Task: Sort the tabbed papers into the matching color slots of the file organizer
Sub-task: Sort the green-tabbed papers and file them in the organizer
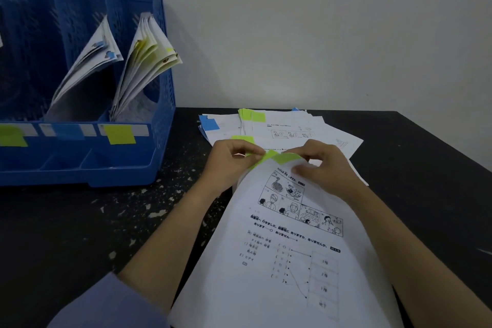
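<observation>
Tabbed papers (pixel 290 237), green-tabbed, lifted for sorting
Pinched at twelve o'clock edge by left hand (pixel 229 161) and right hand (pixel 323 165), exposing tab colour.

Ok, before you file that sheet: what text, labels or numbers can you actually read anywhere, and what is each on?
Held worksheet, bold line under the cartoons: Japanese print, partly readable, "行きました" and "ありますか".
Same worksheet, boxes at lower right: "3階", "2階", "1階".
Its smaller list lines: too blurred to read.
Sheets in the pile on the table: print too small to read.
File organizer slot labels: colour tabs only, no words legible.
</observation>
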The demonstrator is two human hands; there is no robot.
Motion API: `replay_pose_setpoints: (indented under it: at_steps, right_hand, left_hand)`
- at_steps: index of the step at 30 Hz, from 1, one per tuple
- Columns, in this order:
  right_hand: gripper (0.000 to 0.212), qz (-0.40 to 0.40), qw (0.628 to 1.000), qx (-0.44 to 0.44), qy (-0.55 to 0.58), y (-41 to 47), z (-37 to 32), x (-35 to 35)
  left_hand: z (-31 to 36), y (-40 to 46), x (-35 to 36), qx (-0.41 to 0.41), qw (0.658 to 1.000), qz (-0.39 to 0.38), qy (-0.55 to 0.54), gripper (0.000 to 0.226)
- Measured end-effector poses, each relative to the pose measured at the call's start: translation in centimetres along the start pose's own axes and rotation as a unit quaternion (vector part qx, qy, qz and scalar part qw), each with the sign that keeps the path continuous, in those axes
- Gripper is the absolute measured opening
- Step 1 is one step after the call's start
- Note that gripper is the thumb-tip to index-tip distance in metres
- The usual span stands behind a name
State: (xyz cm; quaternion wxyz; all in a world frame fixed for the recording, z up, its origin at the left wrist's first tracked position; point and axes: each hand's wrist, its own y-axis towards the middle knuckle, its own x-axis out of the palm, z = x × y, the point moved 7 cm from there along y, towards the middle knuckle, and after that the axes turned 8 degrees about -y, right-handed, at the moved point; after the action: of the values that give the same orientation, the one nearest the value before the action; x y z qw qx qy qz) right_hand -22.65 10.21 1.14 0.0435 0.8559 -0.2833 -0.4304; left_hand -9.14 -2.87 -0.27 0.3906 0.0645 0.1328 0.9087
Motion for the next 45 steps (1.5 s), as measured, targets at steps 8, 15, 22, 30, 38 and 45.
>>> replay_pose_setpoints:
  at_steps: [8,15,22,30,38,45]
  right_hand:
    - [0.014,0.064,0.997,-0.046,-0.004,0.0,-0.5,-0.2]
    - [0.023,0.031,0.998,-0.043,0.016,0.2,0.0,-0.2]
    - [0.032,0.033,0.998,-0.021,0.043,0.4,0.5,0.2]
    - [0.024,0.04,0.999,-0.029,0.02,0.3,0.6,0.2]
    - [0.032,-0.068,0.995,-0.016,-0.065,0.7,1.2,0.3]
    - [0.024,-0.065,0.993,-0.052,-0.083,0.5,0.1,1.1]
  left_hand:
    - [-1.0,0.0,0.2,-0.108,0.994,-0.01,-0.012,0.022]
    - [0.3,0.0,-0.3,-0.006,1.0,-0.002,0.016,0.025]
    - [0.2,0.0,0.3,-0.015,1.0,-0.024,0.012,0.014]
    - [-0.5,-0.3,1.3,-0.047,0.994,-0.096,0.039,0.035]
    - [-0.9,0.0,0.6,-0.041,0.998,-0.046,0.024,0.027]
    - [-0.4,0.0,1.2,-0.006,0.998,-0.057,0.018,0.015]
